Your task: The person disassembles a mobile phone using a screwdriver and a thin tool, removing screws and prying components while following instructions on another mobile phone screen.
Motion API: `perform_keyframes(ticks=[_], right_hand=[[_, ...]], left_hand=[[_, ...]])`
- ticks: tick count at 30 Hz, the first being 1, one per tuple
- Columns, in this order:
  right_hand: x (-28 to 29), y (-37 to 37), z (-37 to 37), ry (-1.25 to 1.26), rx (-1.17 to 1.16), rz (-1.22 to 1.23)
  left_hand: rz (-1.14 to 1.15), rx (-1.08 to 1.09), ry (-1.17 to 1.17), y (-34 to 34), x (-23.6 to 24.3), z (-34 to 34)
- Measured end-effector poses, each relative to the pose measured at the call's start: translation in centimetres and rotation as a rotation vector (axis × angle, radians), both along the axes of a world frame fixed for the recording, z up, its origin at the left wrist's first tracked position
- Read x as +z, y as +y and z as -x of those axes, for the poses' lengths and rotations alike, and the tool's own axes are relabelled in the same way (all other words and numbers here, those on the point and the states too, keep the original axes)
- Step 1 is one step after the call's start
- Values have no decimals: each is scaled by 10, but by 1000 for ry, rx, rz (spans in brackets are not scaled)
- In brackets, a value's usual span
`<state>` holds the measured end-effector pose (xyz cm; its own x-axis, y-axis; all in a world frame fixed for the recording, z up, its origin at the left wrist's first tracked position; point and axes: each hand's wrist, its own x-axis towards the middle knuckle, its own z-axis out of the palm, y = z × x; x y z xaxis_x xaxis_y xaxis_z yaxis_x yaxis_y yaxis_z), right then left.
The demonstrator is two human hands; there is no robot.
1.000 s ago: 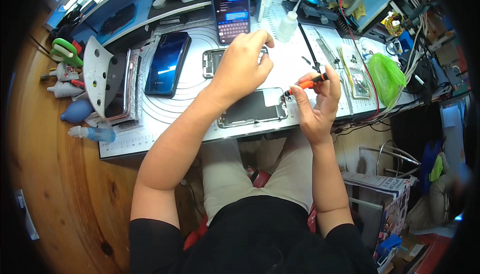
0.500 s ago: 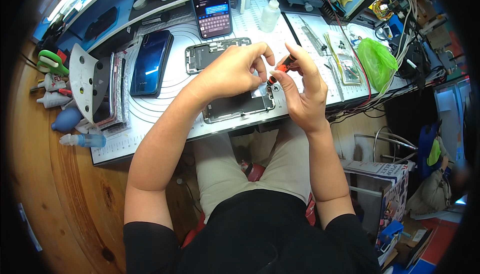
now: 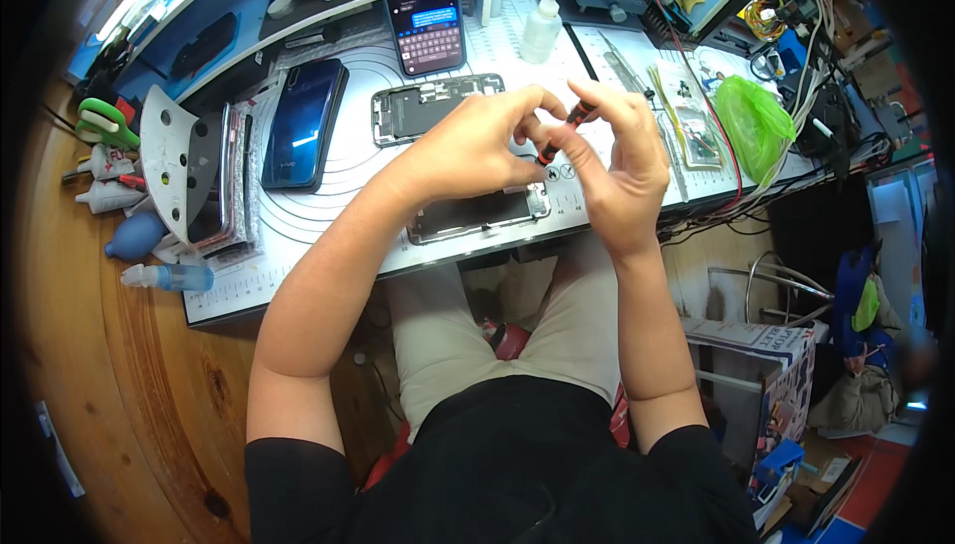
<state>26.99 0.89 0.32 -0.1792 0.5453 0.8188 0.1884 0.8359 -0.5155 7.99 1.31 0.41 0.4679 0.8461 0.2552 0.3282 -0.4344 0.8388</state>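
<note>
My right hand grips a small black-and-red screwdriver, held slanted with its lower end toward the left. Close against it, my left hand has its fingers curled in by the driver's lower part; what they pinch, if anything, is hidden. Both hands are above the opened phone parts. Beneath my left wrist lies a dark phone panel near the table edge, partly covered. Behind that hand is an opened phone housing with its inner parts showing.
A lit phone leans upright at the back. A dark blue phone lies to the left, beside a perforated white plate. Rightward are a dropper bottle, tweezers, a green plastic bag and loose cables. The white mat ends near my lap.
My right hand has risen slightly and shifted right, tilting the screwdriver. My left hand has followed a little to the right, fingers now closer to the driver. The view shifts slightly.
</note>
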Motion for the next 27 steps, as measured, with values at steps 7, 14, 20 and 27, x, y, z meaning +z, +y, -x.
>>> perform_keyframes(ticks=[7,14,20,27], right_hand=[[9,3,-3,41,206,131],[13,2,1,100,274,182],[18,-6,5,167,250,338],[12,-7,7,252,302,423]], left_hand=[[-18,9,-226,0,2,-3],[-106,11,-233,-4,7,-8],[-91,62,-139,-3,3,-7],[-18,52,2,-2,5,-3]])
